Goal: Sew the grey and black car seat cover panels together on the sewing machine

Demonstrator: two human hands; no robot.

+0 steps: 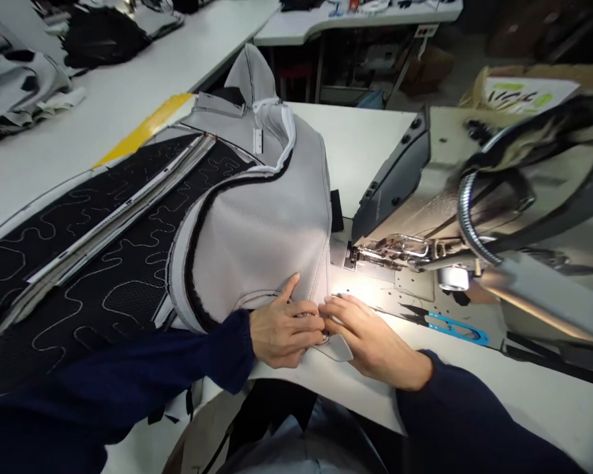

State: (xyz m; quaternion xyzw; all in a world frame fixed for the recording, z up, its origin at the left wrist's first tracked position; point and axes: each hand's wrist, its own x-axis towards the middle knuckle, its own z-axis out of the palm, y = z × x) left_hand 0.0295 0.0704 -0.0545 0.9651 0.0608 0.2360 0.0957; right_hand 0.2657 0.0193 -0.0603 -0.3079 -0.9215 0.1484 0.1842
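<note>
A grey padded fabric piece (261,224) with black edging lies bunched on the white sewing table (366,145), joined to a black quilted panel (79,263) at the left. My left hand (281,326) rests on the grey fabric's near edge, fingers curled and pinching it. My right hand (363,332) meets it fingertip to fingertip, pressing down the same edge near a small rounded grey flap (338,349). Both hands sit just left of the sewing machine's needle area (360,257).
The sewing machine head (425,197) and its lamp arm (524,250) fill the right side. Blue-handled snips (454,327) lie on the table beside the machine. Other tables with dark and grey fabric piles (99,33) stand behind. A yellow strip (143,128) marks the neighbouring table's edge.
</note>
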